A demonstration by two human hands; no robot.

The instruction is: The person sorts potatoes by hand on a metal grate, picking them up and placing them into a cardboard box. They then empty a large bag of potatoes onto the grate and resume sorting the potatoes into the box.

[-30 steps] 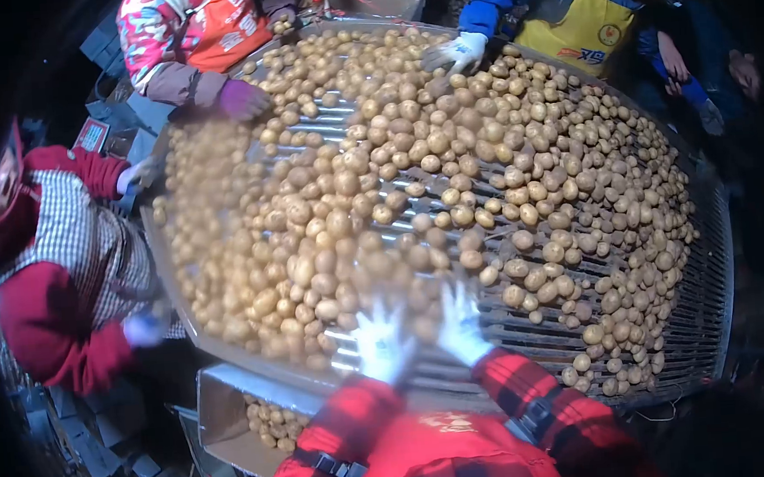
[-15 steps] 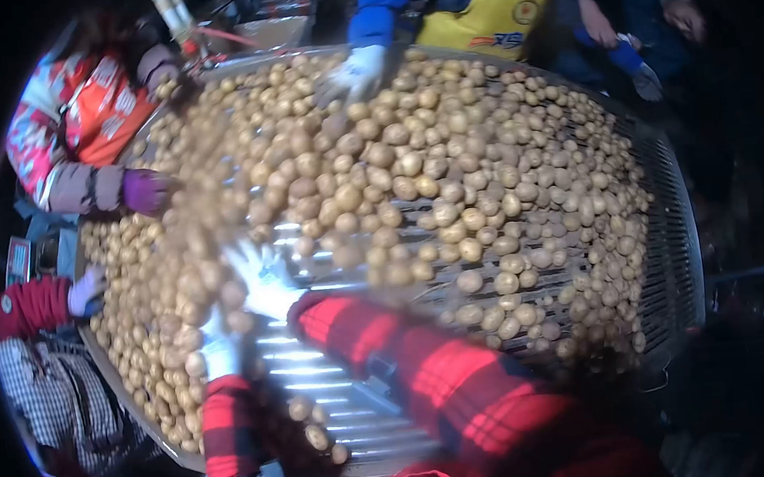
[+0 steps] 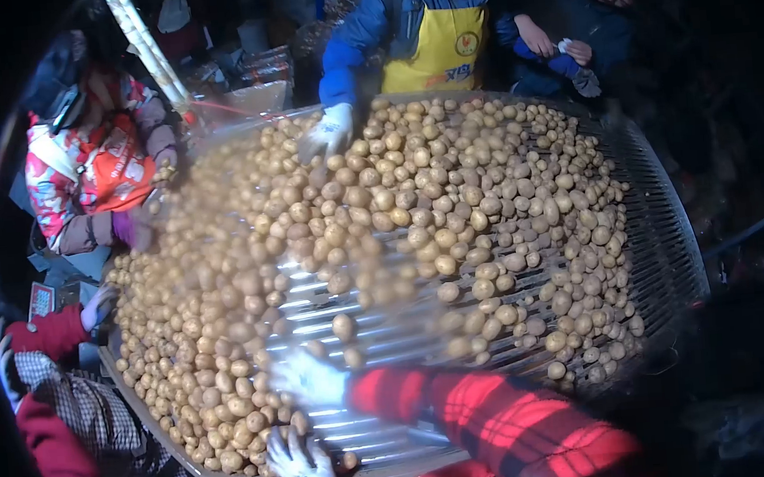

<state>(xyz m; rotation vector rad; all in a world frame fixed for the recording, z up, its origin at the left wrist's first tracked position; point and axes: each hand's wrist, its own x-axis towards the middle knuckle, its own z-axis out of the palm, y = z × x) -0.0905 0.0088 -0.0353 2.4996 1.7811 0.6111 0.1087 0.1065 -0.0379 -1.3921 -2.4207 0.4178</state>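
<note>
Potatoes point(image 3: 449, 185) spread across the slatted table point(image 3: 387, 433) in the head view. Since the earlier frame, the left hand point(image 3: 301, 466) has drawn back to the table's near edge, splayed; the blurred right hand point(image 3: 312, 379) sits apart from it, beside potatoes, its grip impossible to tell.

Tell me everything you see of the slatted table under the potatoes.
The slatted table looks metal: parallel bars with narrow gaps, running roughly side to side, inside a greyish rim. The bars shine near the middle and look darker toward the right. Potatoes cover much of it, leaving bars bare around the centre, near side and right end. The gloved right hand is over it, blurred; the gloved left hand overlaps the near edge. Whether either touches it is unclear.
</note>
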